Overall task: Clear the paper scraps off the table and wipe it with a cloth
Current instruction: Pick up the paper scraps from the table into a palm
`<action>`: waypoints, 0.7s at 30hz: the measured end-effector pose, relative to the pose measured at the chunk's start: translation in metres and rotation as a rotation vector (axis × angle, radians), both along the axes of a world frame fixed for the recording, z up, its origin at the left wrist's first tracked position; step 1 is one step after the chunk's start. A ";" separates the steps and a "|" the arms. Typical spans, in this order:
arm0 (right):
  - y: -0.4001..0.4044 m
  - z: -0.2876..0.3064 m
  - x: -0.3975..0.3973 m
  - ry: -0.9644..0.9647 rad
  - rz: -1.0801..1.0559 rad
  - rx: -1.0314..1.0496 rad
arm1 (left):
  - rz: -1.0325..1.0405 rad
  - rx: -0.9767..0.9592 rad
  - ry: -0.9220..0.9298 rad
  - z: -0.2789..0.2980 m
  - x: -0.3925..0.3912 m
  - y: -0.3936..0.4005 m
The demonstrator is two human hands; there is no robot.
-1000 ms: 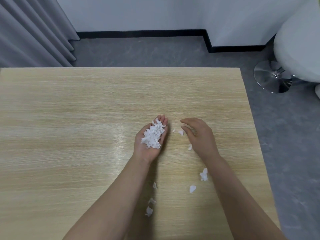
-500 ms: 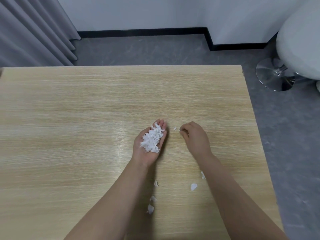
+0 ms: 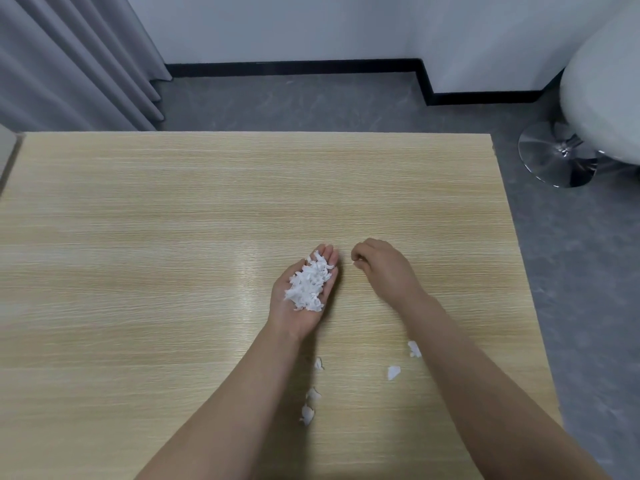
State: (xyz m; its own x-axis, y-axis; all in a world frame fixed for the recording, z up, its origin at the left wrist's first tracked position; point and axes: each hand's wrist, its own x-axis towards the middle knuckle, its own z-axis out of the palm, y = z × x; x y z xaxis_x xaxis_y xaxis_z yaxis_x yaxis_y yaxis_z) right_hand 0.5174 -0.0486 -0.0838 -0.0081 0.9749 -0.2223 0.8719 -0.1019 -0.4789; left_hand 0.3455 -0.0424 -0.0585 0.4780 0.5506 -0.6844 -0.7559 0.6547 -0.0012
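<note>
Left hand [image 3: 300, 299] palm up, low over the wooden table [image 3: 138, 271], fingers straight and close together. A heap of white paper scraps [image 3: 309, 287] lies cupped in the palm, reaching up to the fingers.

Right hand [image 3: 384, 268] just beside it to the right, back of hand up, fingers curled in tight towards the thumb. A speck of white shows at the fingertips [image 3: 356, 259]; cannot tell whether it is a pinched scrap.

Loose scraps on the table, nearer the body, between the 2 forearms: 3 in a line by the left forearm [image 3: 319, 364] [image 3: 313, 394] [image 3: 307, 413], 2 by the right forearm [image 3: 414, 348] [image 3: 393, 372].

Beyond the table: grey floor, grey curtain [image 3: 69, 64] far left, white chair with chrome base [image 3: 557, 157] far right.
</note>
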 end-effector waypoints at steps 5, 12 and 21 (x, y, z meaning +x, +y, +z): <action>-0.007 0.023 -0.017 0.241 -0.177 0.084 | 0.031 -0.013 0.051 0.006 0.000 -0.001; -0.017 0.062 -0.050 0.448 -0.224 0.175 | -0.051 0.027 0.273 0.016 0.005 -0.007; -0.033 0.068 -0.049 0.320 -0.172 0.202 | -0.006 0.146 0.023 0.015 -0.002 -0.018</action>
State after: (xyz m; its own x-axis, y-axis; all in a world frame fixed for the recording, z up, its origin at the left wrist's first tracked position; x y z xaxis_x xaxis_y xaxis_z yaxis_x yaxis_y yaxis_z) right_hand 0.4687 -0.0815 -0.0162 0.1209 0.9919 -0.0387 0.6540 -0.1089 -0.7486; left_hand 0.3435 -0.0605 -0.0438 0.4671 0.6424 -0.6076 -0.7506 0.6513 0.1117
